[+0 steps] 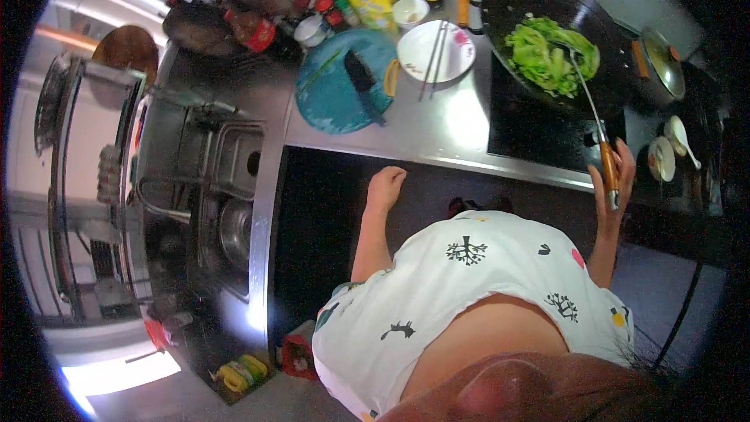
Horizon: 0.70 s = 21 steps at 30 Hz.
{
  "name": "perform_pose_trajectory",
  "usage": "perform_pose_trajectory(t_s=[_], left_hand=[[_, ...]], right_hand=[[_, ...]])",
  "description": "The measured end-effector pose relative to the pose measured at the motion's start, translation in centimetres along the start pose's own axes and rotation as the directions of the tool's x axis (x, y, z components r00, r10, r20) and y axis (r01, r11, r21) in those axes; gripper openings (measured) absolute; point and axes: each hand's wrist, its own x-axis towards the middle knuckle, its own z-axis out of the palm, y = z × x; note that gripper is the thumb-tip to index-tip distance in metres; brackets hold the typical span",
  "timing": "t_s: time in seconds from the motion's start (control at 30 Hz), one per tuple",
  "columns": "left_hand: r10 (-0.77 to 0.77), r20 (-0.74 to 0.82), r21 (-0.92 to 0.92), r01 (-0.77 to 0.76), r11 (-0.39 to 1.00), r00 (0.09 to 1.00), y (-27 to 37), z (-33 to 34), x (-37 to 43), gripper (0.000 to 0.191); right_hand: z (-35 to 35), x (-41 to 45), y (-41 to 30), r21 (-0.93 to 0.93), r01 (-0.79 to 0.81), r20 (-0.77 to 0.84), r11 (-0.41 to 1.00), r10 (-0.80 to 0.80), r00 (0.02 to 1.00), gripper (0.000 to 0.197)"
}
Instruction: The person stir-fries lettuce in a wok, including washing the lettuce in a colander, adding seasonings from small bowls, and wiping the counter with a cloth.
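A long-handled metal wok utensil (609, 170) reaches into a dark wok (498, 3), its head partly buried in chopped green leafy vegetable (536, 58). Its wooden handle lies loosely in my right hand (624, 173), between the fingers and a thumb that stands off to the left. My left hand (387, 184) hovers before the counter's front edge with curled fingers and nothing visible in it. The wok sits over a black glass cooktop (527, 129). Left of it, a pair of chopsticks (436, 55) lies across a white bowl (416, 50).
A knife (358, 73) lies on a round blue-green cutting board (322, 102). Bottles, a small bowl (410, 12) and a yellow pouch (370, 3) crowd the back. A lidded pot (665, 64), a small dish (661, 158) and a white spoon (679, 138) stand right; a double sink (237, 158) is left.
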Motion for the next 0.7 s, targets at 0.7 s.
perform_pose_trajectory(t_s=[0.7], left_hand=[[-0.050,-0.456,0.201,0.158,0.967,0.889,-6.1,-8.6,9.4,0.011]], right_hand=[[25.3,-0.2,-13.3,0.552,0.005,0.673,0.834,-0.450,0.587,0.005]])
